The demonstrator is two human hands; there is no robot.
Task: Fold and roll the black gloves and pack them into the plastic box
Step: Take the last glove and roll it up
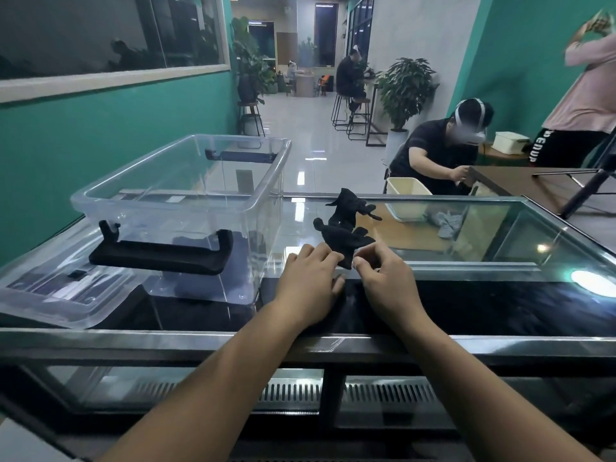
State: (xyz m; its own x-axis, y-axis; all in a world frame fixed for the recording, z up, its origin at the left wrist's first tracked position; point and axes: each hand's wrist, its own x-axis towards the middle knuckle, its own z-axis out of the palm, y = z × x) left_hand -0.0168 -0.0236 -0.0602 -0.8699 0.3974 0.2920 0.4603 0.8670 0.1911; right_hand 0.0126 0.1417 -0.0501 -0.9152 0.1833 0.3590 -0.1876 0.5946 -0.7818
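Black gloves point(345, 233) lie in a loose heap on the glass top of a display counter point(466, 261), fingers sticking up and out. My left hand point(308, 281) presses on the near edge of the heap with its fingertips on the fabric. My right hand point(383, 278) pinches the near cuff edge of a glove between thumb and fingers. A clear plastic box point(260, 195) with black clip handles stands open to the left of the gloves. I see nothing inside it.
The box's clear lid point(50, 295) lies on the counter at the near left. Behind the counter a seated person with a headset works at a cream bin point(408, 195). A brown table point(520, 185) and a standing person are at the far right.
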